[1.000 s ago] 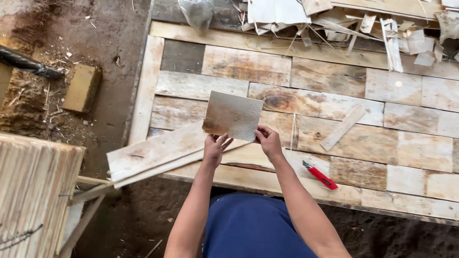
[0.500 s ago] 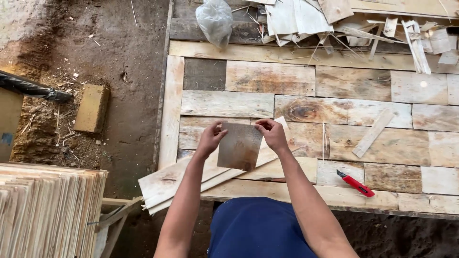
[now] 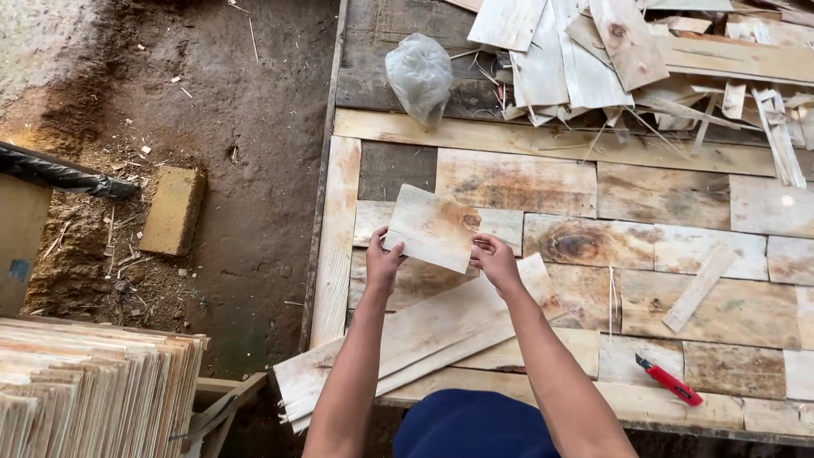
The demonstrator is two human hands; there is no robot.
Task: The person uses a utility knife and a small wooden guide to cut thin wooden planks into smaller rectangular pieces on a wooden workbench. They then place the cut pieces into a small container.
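Note:
A thin pale rectangular wood sheet [image 3: 432, 227] with a brown knot stain is held flat above the plank worktable [image 3: 661, 208], both hands on it. My left hand [image 3: 384, 262] grips its lower left corner. My right hand [image 3: 495, 262] pinches its lower right edge. Below the hands, a few long thin wood strips [image 3: 424, 335] lie diagonally across the table's front left part and stick out past its edge.
A red utility knife [image 3: 668, 379] lies near the table's front edge, a short wood slat [image 3: 699, 286] beyond it. Scrap veneer [image 3: 627, 51] and a clear plastic bag [image 3: 420, 75] sit at the back. A stack of thin sheets [image 3: 93, 390] and a brick [image 3: 172, 209] are at left on dirt.
The wood sheet has been turned over, from its darker grey face to a pale face, and tilted. Both hands shifted from its top corners to its lower edge.

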